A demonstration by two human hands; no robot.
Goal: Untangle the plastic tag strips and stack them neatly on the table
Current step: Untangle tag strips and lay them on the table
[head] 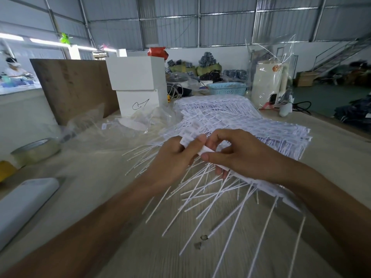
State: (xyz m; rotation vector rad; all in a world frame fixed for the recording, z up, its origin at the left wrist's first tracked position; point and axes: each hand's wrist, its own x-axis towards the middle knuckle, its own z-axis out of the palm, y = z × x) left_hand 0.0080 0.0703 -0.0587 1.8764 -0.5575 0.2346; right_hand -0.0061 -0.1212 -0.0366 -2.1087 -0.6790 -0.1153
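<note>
Both hands met over the tabletop (100,177), just in front of the big heap of tag strips (236,119). The left hand (172,159) and right hand (241,155) each pinched the label ends of a small bunch of strips (202,150), whose thin tails fanned toward the person.

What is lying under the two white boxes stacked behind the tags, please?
The white boxes stand on a crumpled clear plastic sheet spread over the table. Anything beneath the boxes themselves is covered.
</note>
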